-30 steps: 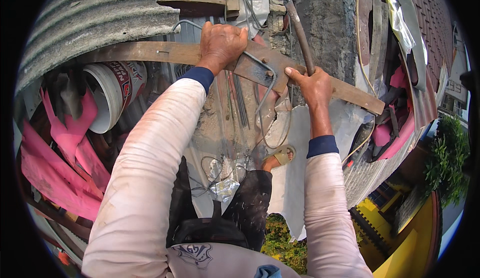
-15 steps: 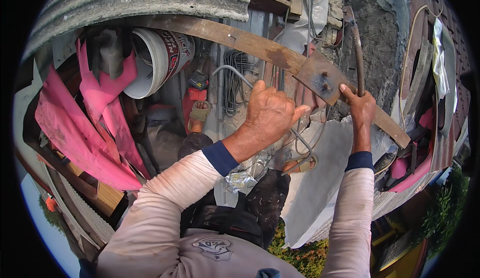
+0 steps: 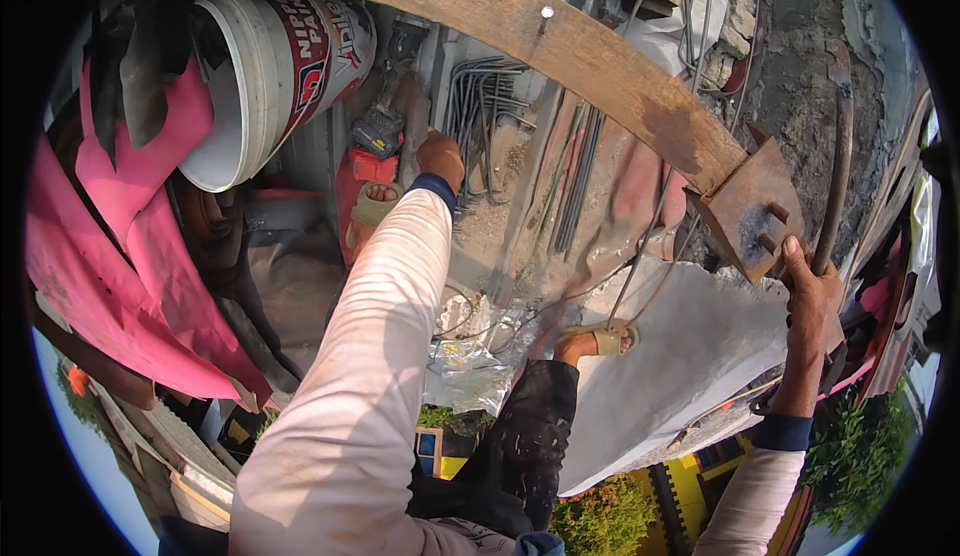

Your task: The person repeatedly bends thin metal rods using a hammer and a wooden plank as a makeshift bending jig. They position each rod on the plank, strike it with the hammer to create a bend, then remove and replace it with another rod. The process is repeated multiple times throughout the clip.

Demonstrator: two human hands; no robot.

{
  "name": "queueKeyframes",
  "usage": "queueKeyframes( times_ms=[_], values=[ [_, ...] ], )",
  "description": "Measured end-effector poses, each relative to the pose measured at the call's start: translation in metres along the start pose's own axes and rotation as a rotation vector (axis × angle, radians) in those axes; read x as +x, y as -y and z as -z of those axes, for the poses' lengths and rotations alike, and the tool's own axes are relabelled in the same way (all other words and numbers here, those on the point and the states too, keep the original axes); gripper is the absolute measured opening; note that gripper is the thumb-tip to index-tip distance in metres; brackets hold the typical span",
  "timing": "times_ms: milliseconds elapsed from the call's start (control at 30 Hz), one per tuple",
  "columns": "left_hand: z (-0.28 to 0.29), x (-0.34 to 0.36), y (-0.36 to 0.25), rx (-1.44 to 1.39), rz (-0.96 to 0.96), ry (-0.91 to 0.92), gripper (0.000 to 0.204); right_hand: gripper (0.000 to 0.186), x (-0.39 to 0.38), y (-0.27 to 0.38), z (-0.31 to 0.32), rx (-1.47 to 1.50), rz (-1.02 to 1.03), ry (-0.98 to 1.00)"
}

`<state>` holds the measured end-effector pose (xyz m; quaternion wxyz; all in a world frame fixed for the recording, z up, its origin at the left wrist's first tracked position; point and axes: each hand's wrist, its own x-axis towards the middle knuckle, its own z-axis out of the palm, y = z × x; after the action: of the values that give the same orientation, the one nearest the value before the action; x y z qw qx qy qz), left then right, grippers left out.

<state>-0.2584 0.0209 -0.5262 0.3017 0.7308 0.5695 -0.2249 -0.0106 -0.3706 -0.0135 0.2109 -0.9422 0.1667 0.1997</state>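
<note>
My right hand [image 3: 815, 296] is closed around the lower end of a long rusty metal rod [image 3: 838, 146]. Its thumb lies at the edge of a rusty steel plate [image 3: 752, 211] with two short pegs. The plate is fixed over a wooden plank [image 3: 590, 56] that has a nail standing in it. Low on the left, my left hand [image 3: 440, 156] reaches down beside a cordless power tool [image 3: 378, 134] and a pile of bent steel rods [image 3: 485, 96]. Only the back of that hand shows; its fingers are hidden.
A white paint bucket [image 3: 255, 86] lies on its side at the left, beside pink sheeting [image 3: 130, 306]. Straight rods [image 3: 580, 176] lie in the middle. A grey metal sheet [image 3: 680, 356] lies near my sandalled foot [image 3: 595, 344]. Greenery and a yellow structure show far below the edge.
My left hand has gone from the bent rod near the plank down to the floor by the rod pile. My right hand keeps the rusty rod. The whole view has shifted.
</note>
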Motion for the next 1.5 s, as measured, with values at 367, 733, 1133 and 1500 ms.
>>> queueKeyframes(
  times_ms=[367, 733, 1133, 1500],
  values=[
    [0.021, -0.046, -0.032, -0.357, 0.062, -0.309, 0.040, 0.046, 0.001, -0.009, 0.005, 0.024, 0.013, 0.002],
    [-0.150, -0.174, -0.105, -0.128, -0.093, 0.320, 0.027, 0.035, -0.002, -0.015, -0.003, 0.033, 0.047, -0.147],
    [-0.158, -0.196, -0.064, -0.248, -0.608, 0.103, 0.014, 0.036, -0.003, -0.017, 0.003, 0.041, 0.070, -0.084],
    [0.195, -0.312, -0.015, -0.349, -0.867, 0.263, 0.034, 0.048, -0.002, -0.006, -0.010, 0.219, 0.093, -0.058]
  ],
)
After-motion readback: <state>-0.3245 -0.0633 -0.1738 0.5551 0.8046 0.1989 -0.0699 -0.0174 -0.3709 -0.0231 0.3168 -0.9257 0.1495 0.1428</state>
